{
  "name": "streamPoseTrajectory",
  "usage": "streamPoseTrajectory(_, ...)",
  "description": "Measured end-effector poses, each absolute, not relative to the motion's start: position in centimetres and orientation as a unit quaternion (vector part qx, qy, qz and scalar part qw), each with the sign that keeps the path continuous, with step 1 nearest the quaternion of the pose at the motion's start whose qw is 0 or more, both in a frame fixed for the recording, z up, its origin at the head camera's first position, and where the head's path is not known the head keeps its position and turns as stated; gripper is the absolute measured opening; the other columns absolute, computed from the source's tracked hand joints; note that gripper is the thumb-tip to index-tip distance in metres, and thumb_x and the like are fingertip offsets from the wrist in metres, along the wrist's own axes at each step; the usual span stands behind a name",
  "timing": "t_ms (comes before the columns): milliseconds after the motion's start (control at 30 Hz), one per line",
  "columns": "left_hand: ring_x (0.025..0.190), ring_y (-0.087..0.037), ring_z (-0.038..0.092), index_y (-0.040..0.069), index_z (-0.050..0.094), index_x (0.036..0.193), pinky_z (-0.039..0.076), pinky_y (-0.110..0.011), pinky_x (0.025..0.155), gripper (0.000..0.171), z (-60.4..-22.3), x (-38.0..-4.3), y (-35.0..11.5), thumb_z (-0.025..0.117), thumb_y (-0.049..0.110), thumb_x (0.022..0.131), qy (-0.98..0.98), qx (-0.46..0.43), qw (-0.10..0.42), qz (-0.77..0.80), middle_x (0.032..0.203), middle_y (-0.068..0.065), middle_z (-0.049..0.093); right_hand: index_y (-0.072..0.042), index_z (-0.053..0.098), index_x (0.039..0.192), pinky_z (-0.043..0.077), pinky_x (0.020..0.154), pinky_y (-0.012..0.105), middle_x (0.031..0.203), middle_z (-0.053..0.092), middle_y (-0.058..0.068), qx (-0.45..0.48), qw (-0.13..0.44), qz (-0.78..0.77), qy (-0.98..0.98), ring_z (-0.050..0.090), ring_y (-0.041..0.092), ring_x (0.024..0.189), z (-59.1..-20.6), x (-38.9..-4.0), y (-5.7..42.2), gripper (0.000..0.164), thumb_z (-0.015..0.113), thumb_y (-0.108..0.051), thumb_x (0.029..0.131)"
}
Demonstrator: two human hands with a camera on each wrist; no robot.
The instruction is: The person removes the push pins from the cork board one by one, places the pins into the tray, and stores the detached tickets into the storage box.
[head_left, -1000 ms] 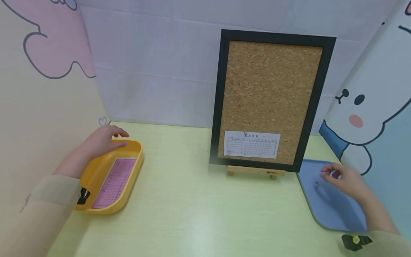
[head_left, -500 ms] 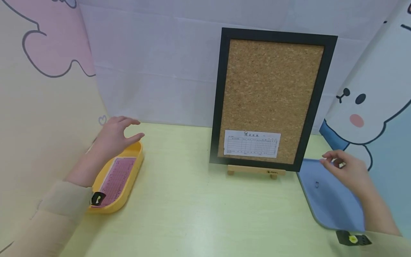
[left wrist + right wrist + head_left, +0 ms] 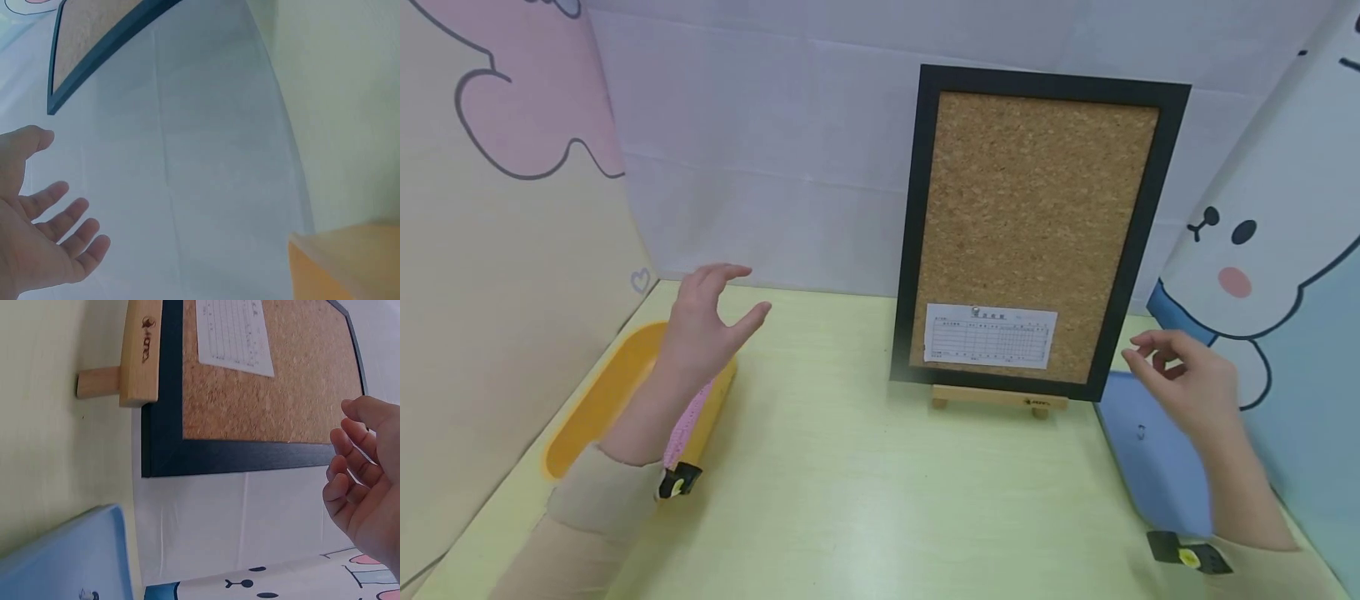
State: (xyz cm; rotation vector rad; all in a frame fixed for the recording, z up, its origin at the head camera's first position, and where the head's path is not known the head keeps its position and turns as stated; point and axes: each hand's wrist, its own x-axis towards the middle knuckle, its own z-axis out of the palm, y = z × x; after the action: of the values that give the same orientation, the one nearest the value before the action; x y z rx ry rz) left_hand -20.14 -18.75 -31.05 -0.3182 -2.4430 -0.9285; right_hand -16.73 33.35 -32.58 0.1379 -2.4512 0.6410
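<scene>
My left hand (image 3: 700,333) hovers over the yellow tray (image 3: 613,396) with thumb and fingers spread apart and nothing between them. Its forearm covers much of the pink printed slip (image 3: 687,425) in that tray. On the other side, my right hand (image 3: 1191,379) hangs above the blue tray (image 3: 1131,446), fingers loosely curled. The right wrist view shows nothing in that hand. A small shiny pin-like piece (image 3: 1141,432) lies in the blue tray. Between the hands stands a black-framed cork board (image 3: 1037,208). One white printed form (image 3: 988,336) is pinned low on it.
The board leans on a wooden easel (image 3: 1000,397) set toward the back of the pale yellow table (image 3: 850,492). A white cloth backdrop (image 3: 760,150) hangs behind. Cartoon-printed panels flank both sides.
My left hand has risen from the yellow tray and moved right, its fingers spreading wider. The right hand has shifted slightly up and left. The pinned form stays in place.
</scene>
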Motion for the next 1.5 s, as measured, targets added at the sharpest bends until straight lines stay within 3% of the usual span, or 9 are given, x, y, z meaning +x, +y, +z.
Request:
streamPoseTrajectory(300, 0.122, -0.023, 0.035, 0.010, 0.052, 0.120, 0.036, -0.042, 0.095, 0.044, -31.7, -19.2, -15.0, 0.067, 0.026, 0.081, -0.863, -0.114, 0.281, -0.404, 0.129, -0.004, 0.044, -0.001, 0.064, 0.092, 0.034, 0.060, 0.005, 0.077, 0.054, -0.009, 0.096, 0.384, 0.298, -0.868, 0.043, -0.003, 0.067, -32.3, -17.0, 29.4, 0.019, 0.071, -0.009, 0.077)
streamPoseTrajectory(600, 0.123, -0.016, 0.035, 0.015, 0.049, 0.123, 0.034, -0.039, 0.097, 0.048, -32.5, -18.6, -12.0, 0.068, 0.028, 0.081, -0.831, -0.131, 0.264, -0.472, 0.134, 0.000, 0.038, 0.001, 0.064, 0.092, 0.036, 0.059, 0.008, 0.078, 0.060, 0.005, 0.111, 0.425, 0.348, -0.828, 0.046, 0.003, 0.067, -32.5, -17.3, 26.5, 0.018, 0.071, -0.004, 0.076)
streamPoseTrajectory(967, 0.121, -0.013, 0.036, 0.012, 0.050, 0.122, 0.035, -0.039, 0.096, 0.047, -34.0, -19.1, -8.9, 0.069, 0.026, 0.080, -0.805, -0.159, 0.242, -0.518, 0.132, 0.000, 0.040, 0.001, 0.063, 0.094, 0.039, 0.058, 0.009, 0.076, 0.057, 0.000, 0.106, 0.414, 0.403, -0.809, 0.048, 0.004, 0.067, -33.7, -18.4, 24.4, 0.019, 0.068, -0.009, 0.080)
streamPoseTrajectory(1500, 0.125, -0.014, 0.033, 0.018, 0.051, 0.123, 0.031, -0.041, 0.101, 0.048, -36.9, -20.4, -4.5, 0.066, 0.035, 0.081, -0.805, -0.132, 0.114, -0.567, 0.137, 0.002, 0.034, -0.006, 0.064, 0.097, 0.044, 0.060, 0.011, 0.083, 0.062, 0.004, 0.125, 0.371, 0.428, -0.814, 0.052, 0.009, 0.072, -35.9, -20.9, 21.1, 0.020, 0.070, -0.013, 0.079)
